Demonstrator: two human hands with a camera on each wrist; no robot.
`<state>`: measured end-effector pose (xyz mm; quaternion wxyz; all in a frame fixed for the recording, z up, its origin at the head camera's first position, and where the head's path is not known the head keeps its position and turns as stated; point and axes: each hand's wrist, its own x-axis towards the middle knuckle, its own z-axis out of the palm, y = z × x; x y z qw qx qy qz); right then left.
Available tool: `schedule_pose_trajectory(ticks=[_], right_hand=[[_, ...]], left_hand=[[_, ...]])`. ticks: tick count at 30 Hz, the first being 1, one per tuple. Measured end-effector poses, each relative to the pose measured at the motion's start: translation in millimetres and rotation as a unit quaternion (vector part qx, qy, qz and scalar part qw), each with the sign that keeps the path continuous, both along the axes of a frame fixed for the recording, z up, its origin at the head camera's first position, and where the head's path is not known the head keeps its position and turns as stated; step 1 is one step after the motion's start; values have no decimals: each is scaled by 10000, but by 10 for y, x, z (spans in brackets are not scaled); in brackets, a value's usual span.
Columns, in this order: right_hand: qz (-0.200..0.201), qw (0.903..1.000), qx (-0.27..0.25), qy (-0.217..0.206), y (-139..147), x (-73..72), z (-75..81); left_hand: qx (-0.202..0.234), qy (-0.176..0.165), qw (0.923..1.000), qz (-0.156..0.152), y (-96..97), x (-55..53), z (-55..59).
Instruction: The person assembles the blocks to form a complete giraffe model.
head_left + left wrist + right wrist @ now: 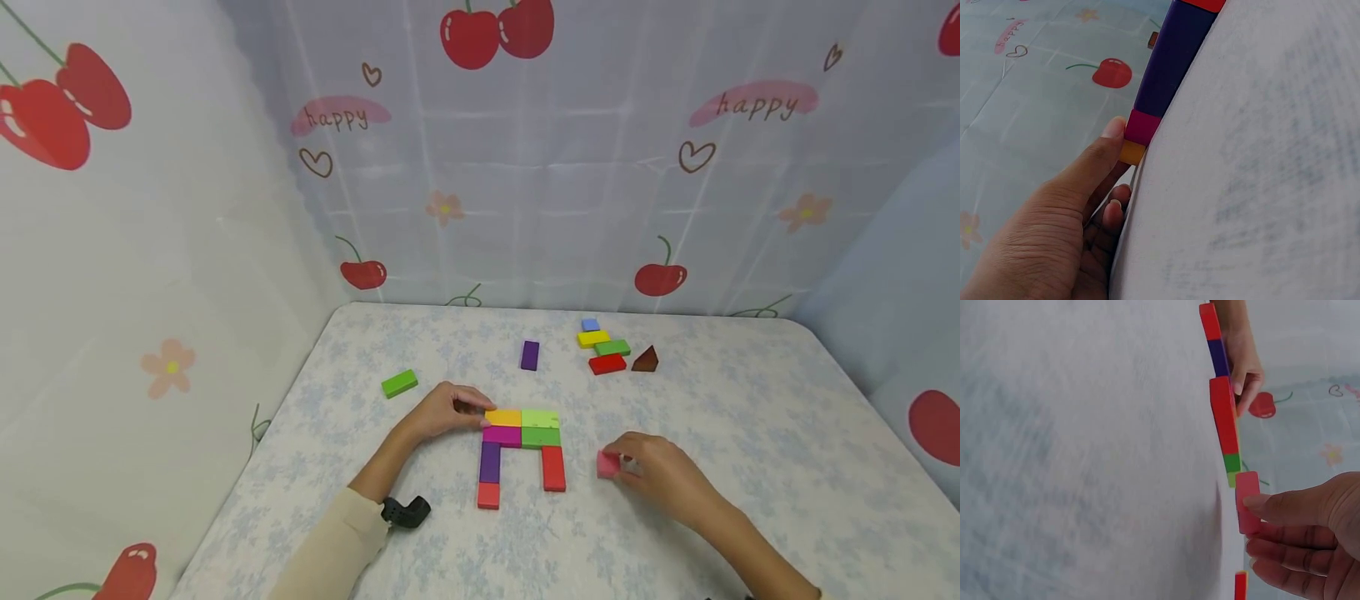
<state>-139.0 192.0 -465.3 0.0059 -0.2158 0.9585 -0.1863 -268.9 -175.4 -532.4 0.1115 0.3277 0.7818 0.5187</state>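
Closest to the head camera, a beige sleeve (327, 543) covers the left forearm. Of the two hands, the left hand (444, 410) has its thumb and fingers bent, touching the left ends of the yellow block (504, 418) and magenta block (501, 437); whether it pinches either I cannot tell. The right hand (660, 471) grasps a pink block (606, 464) between thumb and fingers, right of the red block (553, 469) and apart from it, at the table (757, 417).

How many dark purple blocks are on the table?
2: one far purple block lies apart toward the back; one near purple block lies between the magenta block and a small red block.
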Motion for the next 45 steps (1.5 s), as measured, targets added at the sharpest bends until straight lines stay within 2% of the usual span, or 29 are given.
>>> schedule_pose_trajectory(ticks=[7, 12, 19, 28, 32, 38, 45], right_hand=[[361, 9992, 123, 90, -172, 209, 95], [658, 9977, 184, 22, -270, 305, 114], [1118, 9937, 80, -42, -360, 353, 53], [1142, 9930, 90, -291, -474, 365, -24], [1143, 9930, 151, -269, -501, 366, -41], [1185, 9928, 133, -118, -460, 390, -42], [1322, 9911, -155, -82, -301, 411, -12]], left_hand=[[-52, 23, 10000, 33, -4, 6, 2], [-95, 83, 9999, 18, -8, 5, 1], [-17, 47, 10000, 19, -13, -4, -13], [-50, 40, 10000, 32, -2, -5, -30], [-42, 52, 10000, -14, 3, 28, 32], [91, -18, 9999, -90, 17, 131, 216], [82, -29, 9999, -88, 24, 152, 254]])
